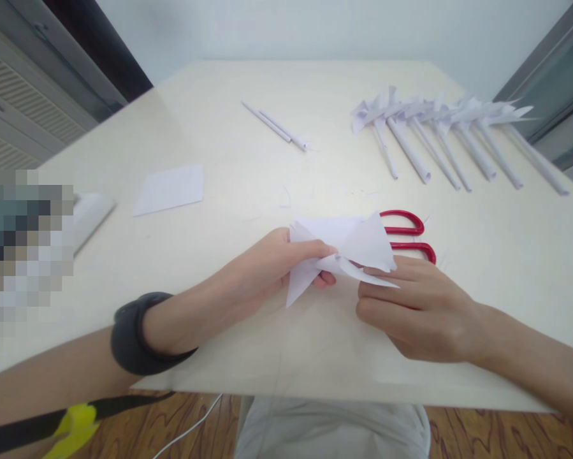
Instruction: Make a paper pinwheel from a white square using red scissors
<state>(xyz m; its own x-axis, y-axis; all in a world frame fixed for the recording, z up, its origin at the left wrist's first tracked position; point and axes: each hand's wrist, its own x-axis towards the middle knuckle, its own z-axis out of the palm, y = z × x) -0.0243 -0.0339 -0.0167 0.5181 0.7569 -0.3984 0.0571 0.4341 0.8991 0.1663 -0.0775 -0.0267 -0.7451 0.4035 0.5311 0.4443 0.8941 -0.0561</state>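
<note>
A folded white paper shape (pixel 348 248) with pointed flaps is held over the middle of the cream table (pixel 219 210). My left hand (pixel 286 264) pinches its left side between thumb and fingers; a black band sits on that wrist. My right hand (pixel 415 306) grips the paper's right flaps with curled fingers. Red-handled scissors (pixel 408 236) lie flat just behind the paper, partly hidden by it.
Several finished paper pinwheels on rolled paper sticks (pixel 439 134) lie in a row at the far right. Two thin rolled paper sticks (pixel 276 126) lie at the far centre. A flat white sheet (pixel 170 189) lies at the left, beside a white object (pixel 91 217).
</note>
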